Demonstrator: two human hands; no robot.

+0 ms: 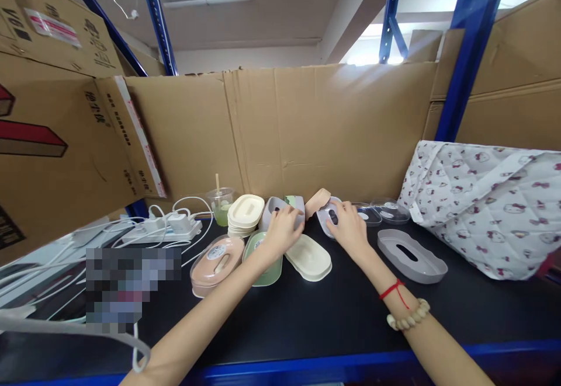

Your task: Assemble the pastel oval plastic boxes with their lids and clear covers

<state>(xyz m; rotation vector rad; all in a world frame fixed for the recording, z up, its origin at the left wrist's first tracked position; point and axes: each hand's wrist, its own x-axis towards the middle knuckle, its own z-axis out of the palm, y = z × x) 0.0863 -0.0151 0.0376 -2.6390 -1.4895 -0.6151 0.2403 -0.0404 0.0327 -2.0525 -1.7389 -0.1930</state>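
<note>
My left hand (284, 231) reaches over a grey plastic box (269, 209) near the cardboard wall, its fingers curled on the box's edge. My right hand (349, 227) grips a light grey oval piece with a dark opening (323, 220), thumb and fingers on its right side. Between the two hands stands a peach-coloured piece (317, 201), tilted. Below them lies a cream oval lid (309, 257). A green box (268, 272) sits partly hidden under my left forearm, beside a peach box with a clear cover (217, 262).
Stacked cream lids (246, 211) stand near a drink cup with a straw (222, 209). At right are clear covers (391, 211), a grey slotted oval piece (412, 256) and a quilted patterned bag (491, 211). White cables and a power strip (175, 228) occupy the left.
</note>
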